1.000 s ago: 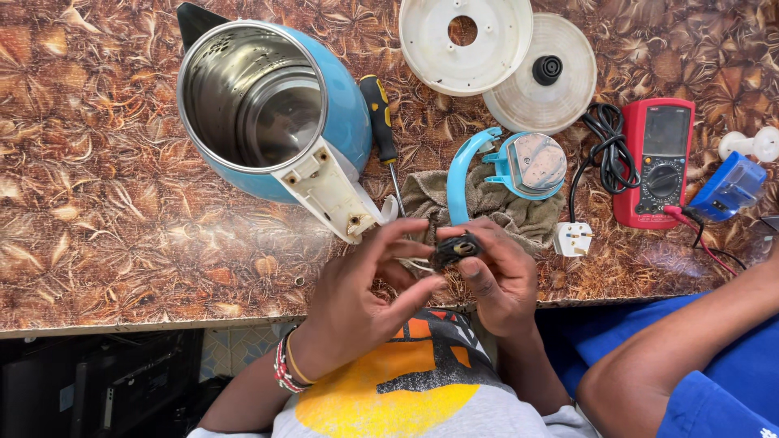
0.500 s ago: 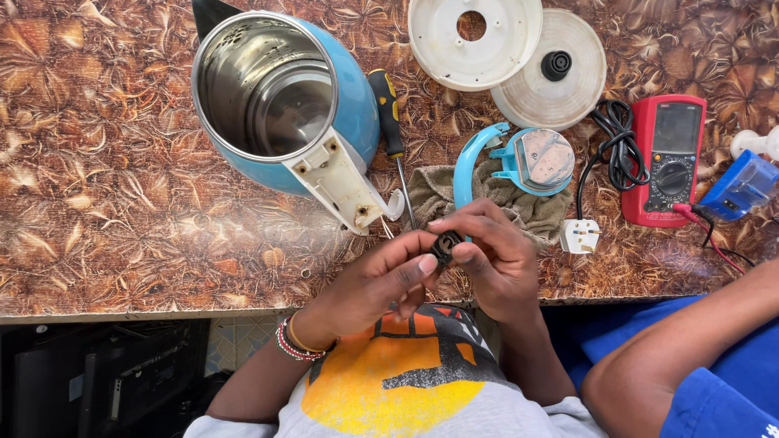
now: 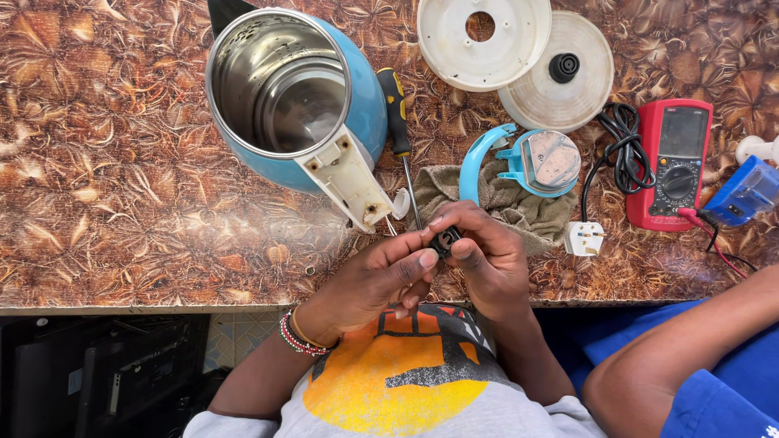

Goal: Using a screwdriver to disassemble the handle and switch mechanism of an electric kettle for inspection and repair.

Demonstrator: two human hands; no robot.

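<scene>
Seen from above, two bare hands meet at the centre of the frame, just above the near edge of a brown leaf-patterned table (image 3: 105,203). The left hand (image 3: 381,276), with beaded bracelets at the wrist, and the right hand (image 3: 487,255) pinch a small black part (image 3: 445,241) between thumbs and fingertips, both sets of fingers closed on it. Just above them lies a crumpled grey-brown cloth (image 3: 507,203) bearing a light blue kettle handle and lid piece (image 3: 531,162). At upper left an open blue kettle (image 3: 296,97) lies tilted, a black-and-yellow screwdriver (image 3: 399,130) beside it. Two white round discs (image 3: 519,49) sit at the top. At right are a red multimeter (image 3: 677,162), a black cord with white plug (image 3: 586,238), and another person's arm in a blue sleeve (image 3: 698,357) at lower right
</scene>
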